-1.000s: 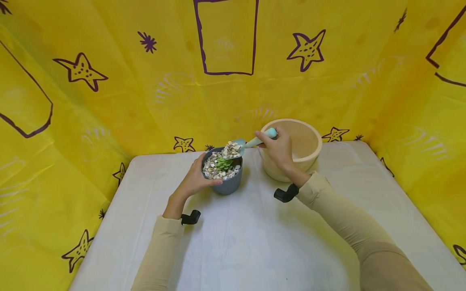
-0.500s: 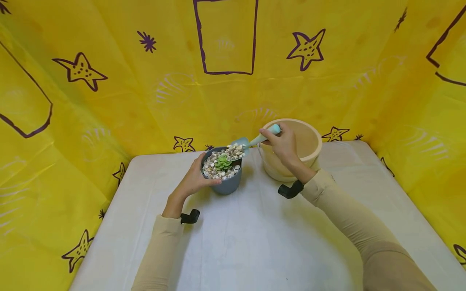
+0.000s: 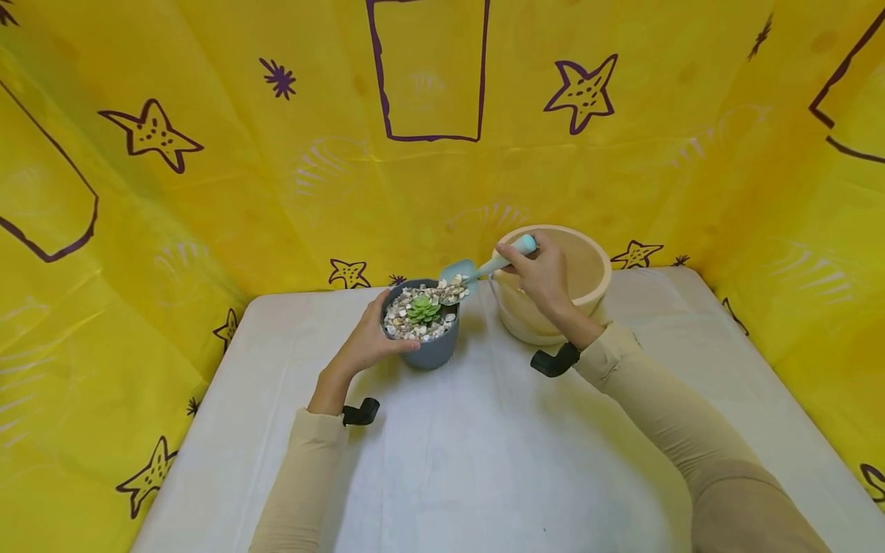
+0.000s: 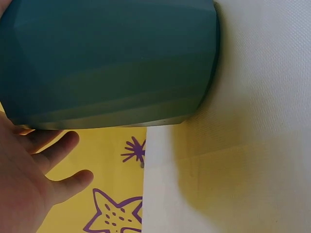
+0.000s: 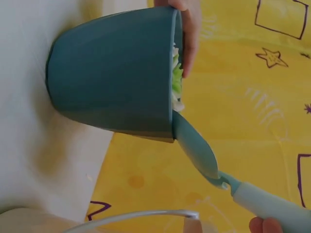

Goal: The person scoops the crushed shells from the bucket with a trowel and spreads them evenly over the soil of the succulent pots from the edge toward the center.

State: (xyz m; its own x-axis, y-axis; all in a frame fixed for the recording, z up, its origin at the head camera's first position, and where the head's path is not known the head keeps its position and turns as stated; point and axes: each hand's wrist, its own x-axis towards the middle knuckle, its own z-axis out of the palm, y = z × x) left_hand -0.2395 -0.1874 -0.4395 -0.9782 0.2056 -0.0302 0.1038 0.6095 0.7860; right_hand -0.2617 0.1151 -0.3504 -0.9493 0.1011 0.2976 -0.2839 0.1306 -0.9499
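In the head view my left hand (image 3: 362, 338) holds a blue-grey plant pot (image 3: 437, 352) at its rim, thumb on the near side. A green succulent (image 3: 423, 309) stands in the pot amid pale pebbles (image 3: 402, 326). My right hand (image 3: 545, 278) grips the handle of a light blue garden trowel (image 3: 495, 263), whose blade slopes down to the pot's right rim with some pebbles on it. In the right wrist view the trowel's blade (image 5: 197, 148) meets the pot's rim. Some left fingers (image 4: 73, 182) stand off the pot's side in the left wrist view.
A beige bucket (image 3: 520, 326) stands right of the pot, partly behind my right hand. Its thin handle (image 5: 146, 212) shows in the right wrist view. A white cloth covers the table (image 3: 442, 461); yellow patterned sheets (image 3: 429, 184) rise behind and at both sides.
My right hand has shifted slightly right, drawing the trowel back from above the succulent to the pot's right rim. Fewer pebbles lie on its blade. The left hand and pot stay put.
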